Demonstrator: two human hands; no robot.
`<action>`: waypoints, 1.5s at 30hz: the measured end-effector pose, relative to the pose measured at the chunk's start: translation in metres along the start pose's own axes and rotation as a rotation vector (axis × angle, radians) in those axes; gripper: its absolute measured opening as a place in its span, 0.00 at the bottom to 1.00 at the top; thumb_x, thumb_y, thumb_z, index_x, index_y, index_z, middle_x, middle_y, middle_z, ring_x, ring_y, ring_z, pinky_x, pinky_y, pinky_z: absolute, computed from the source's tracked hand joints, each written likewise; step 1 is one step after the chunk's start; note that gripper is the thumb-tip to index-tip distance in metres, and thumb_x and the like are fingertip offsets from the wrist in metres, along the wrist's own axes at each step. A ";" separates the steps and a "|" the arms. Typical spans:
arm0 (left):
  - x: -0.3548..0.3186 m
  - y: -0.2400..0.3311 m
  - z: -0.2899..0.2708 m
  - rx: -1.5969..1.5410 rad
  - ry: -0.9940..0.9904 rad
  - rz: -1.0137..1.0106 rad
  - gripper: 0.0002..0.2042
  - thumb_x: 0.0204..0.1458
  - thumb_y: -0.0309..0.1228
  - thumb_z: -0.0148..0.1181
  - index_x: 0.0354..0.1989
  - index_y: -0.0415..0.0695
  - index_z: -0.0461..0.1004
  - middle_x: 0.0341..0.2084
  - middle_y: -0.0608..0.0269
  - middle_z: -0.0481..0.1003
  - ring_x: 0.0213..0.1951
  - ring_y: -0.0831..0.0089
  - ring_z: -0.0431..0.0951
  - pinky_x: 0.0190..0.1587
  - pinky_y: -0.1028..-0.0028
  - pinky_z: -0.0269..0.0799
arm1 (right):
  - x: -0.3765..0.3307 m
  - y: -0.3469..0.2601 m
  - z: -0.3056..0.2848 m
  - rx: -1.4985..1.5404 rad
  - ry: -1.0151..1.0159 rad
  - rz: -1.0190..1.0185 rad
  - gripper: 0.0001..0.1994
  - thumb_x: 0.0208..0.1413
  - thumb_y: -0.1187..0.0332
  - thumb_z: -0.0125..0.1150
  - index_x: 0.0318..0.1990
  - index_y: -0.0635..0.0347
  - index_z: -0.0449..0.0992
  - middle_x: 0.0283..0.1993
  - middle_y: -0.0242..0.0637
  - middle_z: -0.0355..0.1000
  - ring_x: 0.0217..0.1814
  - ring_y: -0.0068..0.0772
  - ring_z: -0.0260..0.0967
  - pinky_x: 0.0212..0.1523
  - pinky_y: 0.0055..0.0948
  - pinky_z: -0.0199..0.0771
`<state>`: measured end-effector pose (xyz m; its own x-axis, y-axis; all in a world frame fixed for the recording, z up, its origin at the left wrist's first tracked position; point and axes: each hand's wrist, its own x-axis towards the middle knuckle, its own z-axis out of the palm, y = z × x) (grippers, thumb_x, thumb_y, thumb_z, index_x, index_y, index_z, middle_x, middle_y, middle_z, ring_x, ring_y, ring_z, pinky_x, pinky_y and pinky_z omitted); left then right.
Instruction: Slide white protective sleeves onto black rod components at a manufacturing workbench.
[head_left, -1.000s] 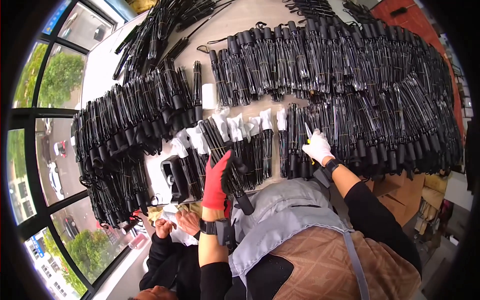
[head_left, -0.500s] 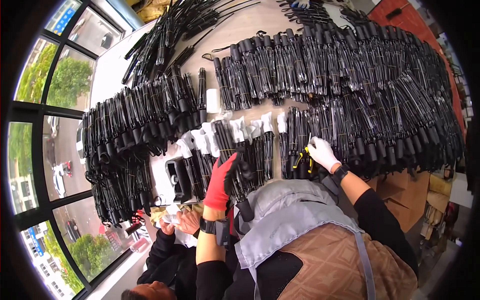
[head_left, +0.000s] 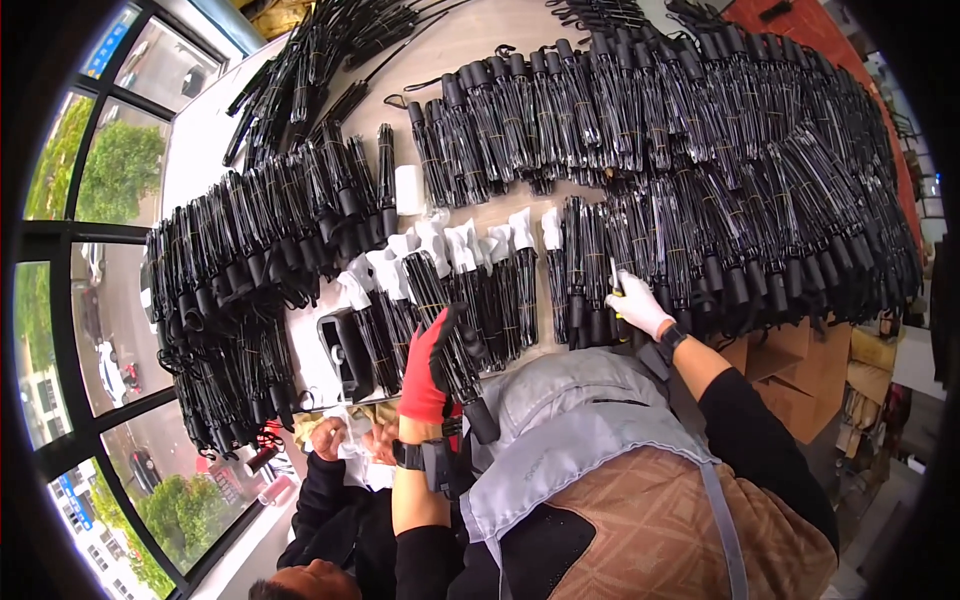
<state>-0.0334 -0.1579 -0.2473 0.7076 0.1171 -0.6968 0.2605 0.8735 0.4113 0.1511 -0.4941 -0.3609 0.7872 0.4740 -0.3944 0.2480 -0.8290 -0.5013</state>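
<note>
My left hand, in a red glove with dark fingers, is closed round a folded black umbrella frame. The frame leans, its ribs pointing away from me and its black handle near my apron. My right hand, in a white glove, grips pliers with yellow-and-black handles. Their thin tip sticks up past my fingers, and the handles are mostly hidden by the hand. Beside the left hand lies a row of umbrella frames with white wrapping on their far ends.
Dense rows of black umbrella frames cover the right of the table, with another bank on the left. A white roll stands between them. A black box-like holder is near the left edge. A co-worker's hands handle white material close to my left arm.
My right hand has turned over the pliers, hiding handles that showed below it. The left hand still holds the umbrella frame, slightly lower. The co-worker's hands have shifted.
</note>
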 end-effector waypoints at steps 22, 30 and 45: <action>-0.054 -0.003 0.082 0.455 -0.211 0.129 0.11 0.49 0.22 0.64 0.40 0.39 0.71 0.26 0.66 0.74 0.24 0.77 0.75 0.28 0.76 0.73 | -0.006 -0.239 -0.196 -0.639 0.175 -0.957 0.10 0.50 0.72 0.55 0.39 0.65 0.68 0.35 0.44 0.69 0.44 0.45 0.69 0.40 0.37 0.75; -0.057 -0.013 0.085 0.507 -0.175 0.176 0.12 0.48 0.24 0.66 0.39 0.41 0.70 0.25 0.69 0.74 0.25 0.81 0.73 0.29 0.79 0.70 | 0.005 -0.261 -0.202 -0.876 0.164 -0.981 0.07 0.50 0.69 0.55 0.34 0.63 0.71 0.34 0.39 0.68 0.44 0.40 0.69 0.37 0.33 0.77; -0.055 -0.016 0.083 0.489 -0.168 0.191 0.12 0.49 0.25 0.66 0.40 0.39 0.70 0.24 0.68 0.73 0.24 0.81 0.73 0.27 0.78 0.70 | 0.019 -0.263 -0.200 -1.108 0.028 -1.051 0.07 0.51 0.68 0.54 0.32 0.62 0.72 0.31 0.38 0.69 0.39 0.39 0.71 0.32 0.34 0.78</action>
<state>-0.0219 -0.2172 -0.1670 0.8569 0.1402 -0.4961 0.3635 0.5180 0.7743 0.2138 -0.3262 -0.0828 -0.0027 0.9759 -0.2183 0.9580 0.0651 0.2793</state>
